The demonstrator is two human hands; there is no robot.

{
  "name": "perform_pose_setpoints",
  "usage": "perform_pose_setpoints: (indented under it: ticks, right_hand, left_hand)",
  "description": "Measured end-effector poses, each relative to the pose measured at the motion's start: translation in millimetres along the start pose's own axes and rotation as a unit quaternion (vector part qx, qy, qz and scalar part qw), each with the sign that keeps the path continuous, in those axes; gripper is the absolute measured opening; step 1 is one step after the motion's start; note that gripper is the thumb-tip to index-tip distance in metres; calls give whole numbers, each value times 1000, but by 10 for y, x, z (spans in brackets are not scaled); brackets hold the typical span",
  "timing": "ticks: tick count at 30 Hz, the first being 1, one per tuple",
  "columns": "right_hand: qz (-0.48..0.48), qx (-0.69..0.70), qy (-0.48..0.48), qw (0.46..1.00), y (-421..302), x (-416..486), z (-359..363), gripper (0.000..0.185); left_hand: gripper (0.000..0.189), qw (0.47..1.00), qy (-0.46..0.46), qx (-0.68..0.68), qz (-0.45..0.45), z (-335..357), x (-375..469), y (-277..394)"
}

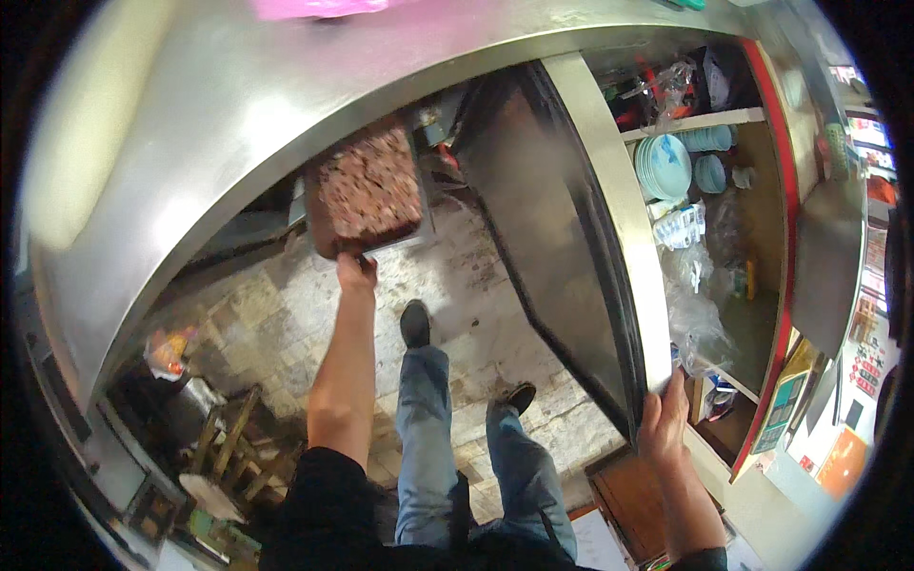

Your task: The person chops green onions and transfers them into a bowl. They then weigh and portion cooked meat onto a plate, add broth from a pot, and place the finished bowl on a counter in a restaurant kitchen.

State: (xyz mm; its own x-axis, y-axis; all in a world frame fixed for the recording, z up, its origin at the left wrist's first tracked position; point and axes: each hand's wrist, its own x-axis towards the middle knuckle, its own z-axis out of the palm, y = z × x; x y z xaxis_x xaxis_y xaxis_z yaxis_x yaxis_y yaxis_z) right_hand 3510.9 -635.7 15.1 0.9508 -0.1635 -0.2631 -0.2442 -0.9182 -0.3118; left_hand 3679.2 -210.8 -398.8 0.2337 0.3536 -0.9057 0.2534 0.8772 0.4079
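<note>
My left hand (355, 271) grips the near edge of a rectangular tray (327, 239), held above the floor at the front of the steel counter. A pinkish-brown chopped mixture, which looks like minced meat (371, 182), fills it. The tray's far end is partly hidden under the counter edge. On the right, my right hand (664, 421) holds the outer edge of a steel-faced door (546, 193) with a black gasket, like that of an under-counter refrigerator. The door stands swung out, its inner panel facing the tray.
A steel countertop (235, 121) curves overhead, with a pink plastic item (321, 7) on it. Beyond the door, shelves (757, 285) hold stacked plates (664, 168) and plastic bags (692, 314). At lower left is a wooden stool-like frame (232, 439). My feet stand on the tiled floor (457, 278).
</note>
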Motion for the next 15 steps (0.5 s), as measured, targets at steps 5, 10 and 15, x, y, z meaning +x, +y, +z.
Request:
perform_pose_setpoints:
  ticks: [5,10,15]
  right_hand:
    - [93,116,-22,989,-83,9,9,37]
    - [90,147,-61,983,-320,-129,129,50]
    - [24,225,-203,953,-668,-422,65,60]
  left_hand:
    - [26,987,-76,134,-39,-1597,-1374,109]
    - [30,979,-36,196,-48,-2550,-3543,898]
    - [42,969,-89,221,61,-2871,-5124,1726]
